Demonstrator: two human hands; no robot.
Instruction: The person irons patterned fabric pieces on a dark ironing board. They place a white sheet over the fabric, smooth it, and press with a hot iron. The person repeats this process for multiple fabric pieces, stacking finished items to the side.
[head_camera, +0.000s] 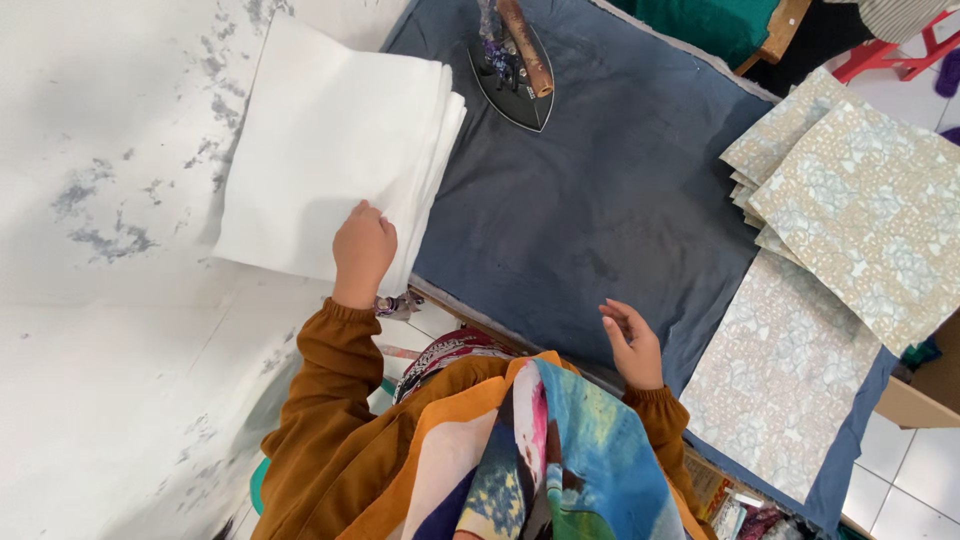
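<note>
Left hand (362, 250) presses its curled fingers onto the stack of folded white cloth (335, 150) beside the dark blue padded tabletop (590, 200), steadying it; right hand (632, 345) hovers over that tabletop, open and empty.

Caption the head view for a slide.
Left hand on stacked white cloth, right hand open over grey ironing pad, iron resting.
</note>
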